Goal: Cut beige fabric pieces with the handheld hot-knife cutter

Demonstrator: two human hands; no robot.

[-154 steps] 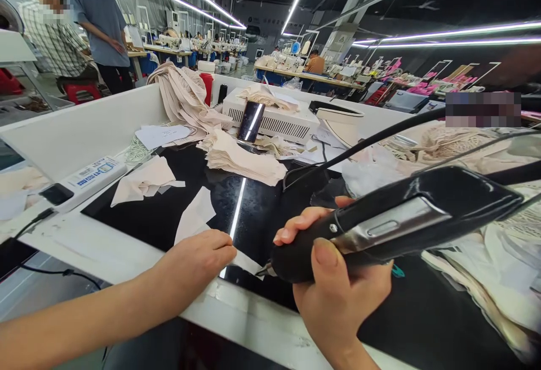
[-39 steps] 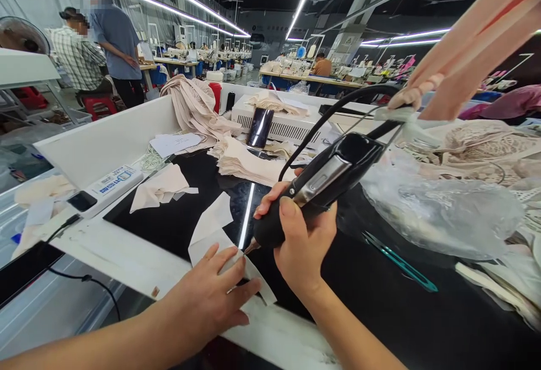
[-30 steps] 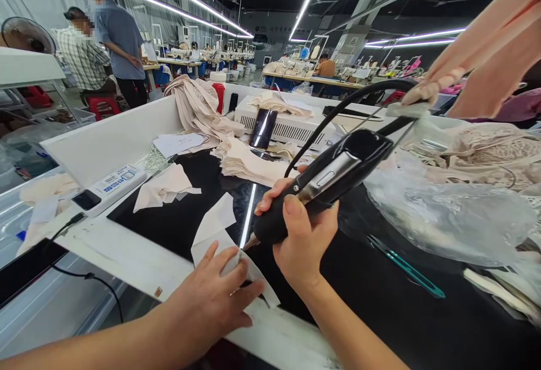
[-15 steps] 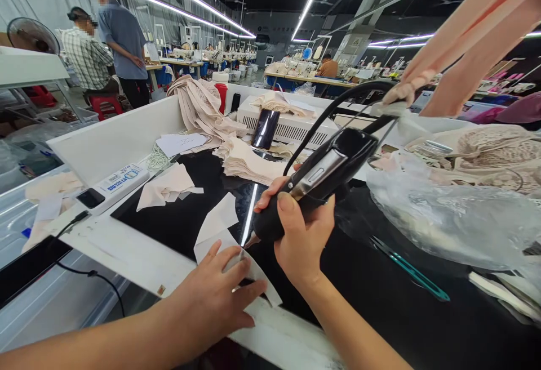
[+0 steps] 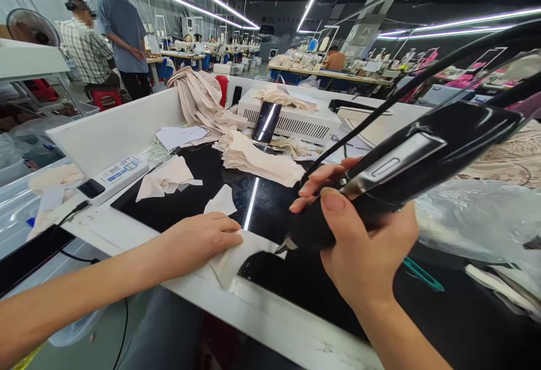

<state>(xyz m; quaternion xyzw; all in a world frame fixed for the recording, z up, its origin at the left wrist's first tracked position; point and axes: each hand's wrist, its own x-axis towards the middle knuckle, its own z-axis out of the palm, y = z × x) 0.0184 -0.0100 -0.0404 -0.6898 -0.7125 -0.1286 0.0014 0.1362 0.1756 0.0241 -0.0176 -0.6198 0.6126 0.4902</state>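
My right hand (image 5: 367, 240) is wrapped round a black corded handheld tool (image 5: 401, 161) with a silver lever along its side. Its pointed metal tip is at the right end of a pale beige fabric piece (image 5: 253, 246), on the black tabletop (image 5: 296, 291). Whether the tip presses on the cloth cannot be made out. My left hand (image 5: 203, 240) lies over the left part of this piece, fingers stretched and close together, the thumb hidden. Just beyond those fingers is another pale fabric scrap (image 5: 222, 201).
A stack of beige cut pieces (image 5: 257, 159) lies farther back, near a phone (image 5: 267, 122) propped against a white vented box (image 5: 291, 119). Teal tweezers (image 5: 425, 274) and a clear plastic bag (image 5: 469, 212) are at right. The tool's black cable (image 5: 406, 94) arches overhead.
My right hand has moved right with the tool, its tip now at the cloth's right end. My left hand has shifted left and flattened on the fabric, which has turned and slid right.
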